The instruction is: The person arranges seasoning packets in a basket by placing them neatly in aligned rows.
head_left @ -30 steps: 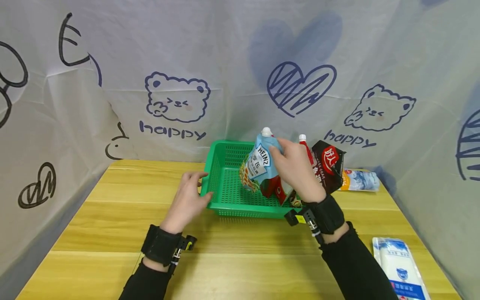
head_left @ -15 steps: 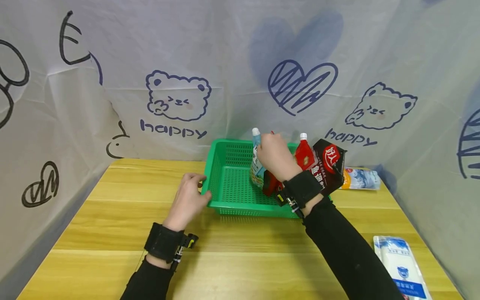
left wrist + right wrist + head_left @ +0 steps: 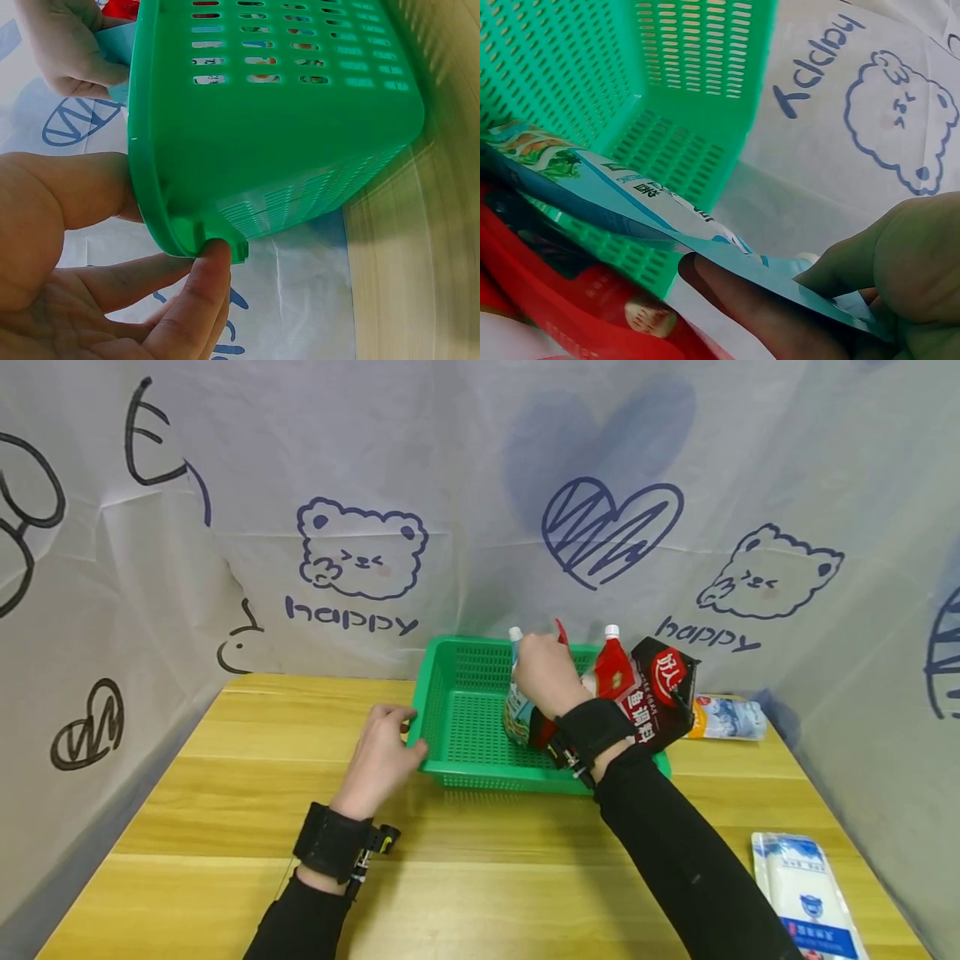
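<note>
My right hand (image 3: 551,672) pinches the top edge of a light-blue Heinz spouted pouch (image 3: 517,714), thumb on one face and fingers on the other. The pouch (image 3: 649,206) stands nearly upright inside a green perforated plastic basket (image 3: 425,693), its white cap pointing up. My left hand (image 3: 377,760) holds the basket's left end. In the left wrist view, its thumb and fingers pinch the rim (image 3: 142,150) near the corner. Right of the blue pouch, a red spouted pouch (image 3: 615,670) with a white cap and a black seasoning bag (image 3: 660,702) lean in the basket.
Behind the basket's right end lies a blue-and-orange packet (image 3: 731,718) on the wooden table (image 3: 480,893). A white-and-blue bag (image 3: 808,889) lies at the front right. White cloth (image 3: 480,485) with drawings hangs close behind the basket.
My right hand has moved left and turned, standing the Heinz pouch more upright and edge-on in the basket, slightly lower. My left hand keeps its hold on the rim.
</note>
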A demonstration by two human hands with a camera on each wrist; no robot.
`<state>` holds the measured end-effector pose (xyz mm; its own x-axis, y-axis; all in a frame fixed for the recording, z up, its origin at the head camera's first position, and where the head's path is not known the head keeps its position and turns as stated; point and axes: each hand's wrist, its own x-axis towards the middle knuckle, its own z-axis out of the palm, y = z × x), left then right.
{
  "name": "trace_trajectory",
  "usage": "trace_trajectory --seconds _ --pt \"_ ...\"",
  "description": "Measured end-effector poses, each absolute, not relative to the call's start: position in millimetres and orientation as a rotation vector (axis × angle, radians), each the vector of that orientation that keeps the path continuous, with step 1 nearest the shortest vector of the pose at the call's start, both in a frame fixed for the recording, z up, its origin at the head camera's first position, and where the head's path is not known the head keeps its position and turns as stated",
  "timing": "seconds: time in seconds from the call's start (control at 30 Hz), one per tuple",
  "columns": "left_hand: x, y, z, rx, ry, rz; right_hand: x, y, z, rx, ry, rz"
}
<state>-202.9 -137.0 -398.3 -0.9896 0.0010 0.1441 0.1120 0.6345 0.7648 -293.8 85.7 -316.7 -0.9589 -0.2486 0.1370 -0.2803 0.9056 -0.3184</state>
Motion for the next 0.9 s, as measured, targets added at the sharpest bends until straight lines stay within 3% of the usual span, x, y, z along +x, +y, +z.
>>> trace_trajectory --seconds 0.9 --pt "-203 -136 -397 -0.086 -2.743 -1.287 -284 92 -314 0.472 -2.941 0.627"
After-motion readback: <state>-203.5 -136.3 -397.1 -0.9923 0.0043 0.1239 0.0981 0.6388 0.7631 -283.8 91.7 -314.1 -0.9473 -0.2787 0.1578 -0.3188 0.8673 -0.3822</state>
